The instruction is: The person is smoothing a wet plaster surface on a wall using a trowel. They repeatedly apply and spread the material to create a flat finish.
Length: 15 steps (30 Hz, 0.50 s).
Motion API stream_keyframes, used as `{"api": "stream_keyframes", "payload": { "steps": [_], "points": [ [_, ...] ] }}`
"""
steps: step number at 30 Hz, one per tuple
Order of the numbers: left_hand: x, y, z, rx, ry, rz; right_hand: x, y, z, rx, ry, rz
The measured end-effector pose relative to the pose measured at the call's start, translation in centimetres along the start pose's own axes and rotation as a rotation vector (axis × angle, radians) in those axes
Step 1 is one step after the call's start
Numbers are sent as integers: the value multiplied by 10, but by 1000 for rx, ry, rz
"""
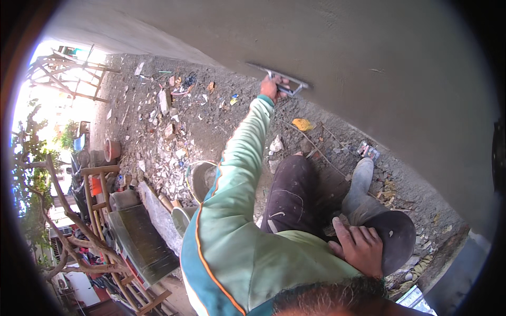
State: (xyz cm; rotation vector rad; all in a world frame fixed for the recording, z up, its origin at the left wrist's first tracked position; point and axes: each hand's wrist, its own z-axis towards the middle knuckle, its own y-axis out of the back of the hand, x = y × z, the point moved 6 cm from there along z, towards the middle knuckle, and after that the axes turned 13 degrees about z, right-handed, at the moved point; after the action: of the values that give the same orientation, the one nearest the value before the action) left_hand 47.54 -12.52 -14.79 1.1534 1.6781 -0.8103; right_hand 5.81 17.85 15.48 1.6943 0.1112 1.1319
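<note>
"What are the hands doing?"

"The left hand (274, 88) is wrapped around the handle of a flat trowel (271, 71), its long, thin blade set against a grey wall (342, 58). The right hand (361, 247) rests by a dark-trousered knee (396, 239), well below and right of the left hand, fingers bent and close together — palm hidden, so I cannot tell whether it grips anything."

"And the surroundings?"

"The wall spreads above and right of the left hand. Rubble-strewn ground (176, 142) lies left and below; a round tub (202, 176) stands lower left, beside the sleeve (245, 142). Farther left is a wooden frame (100, 169)."

"Textures?"

"The wall is mostly smooth — a few faint marks. The ground is gritty, with pale, jagged chips. The sleeve is wrinkled, light-green cloth."
</note>
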Motion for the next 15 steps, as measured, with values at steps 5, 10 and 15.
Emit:
{"api": "stream_keyframes", "payload": {
  "steps": [5,10,15],
  "points": [
    [-196,37,-47,81,-101,-36,10,6,9,61,36,71],
    [-443,33,-139,51,-434,253,16,-3,12,82,25,119],
    [-415,25,-169,-58,-634,361,17,-4,17,86,18,110]
  ]
}}
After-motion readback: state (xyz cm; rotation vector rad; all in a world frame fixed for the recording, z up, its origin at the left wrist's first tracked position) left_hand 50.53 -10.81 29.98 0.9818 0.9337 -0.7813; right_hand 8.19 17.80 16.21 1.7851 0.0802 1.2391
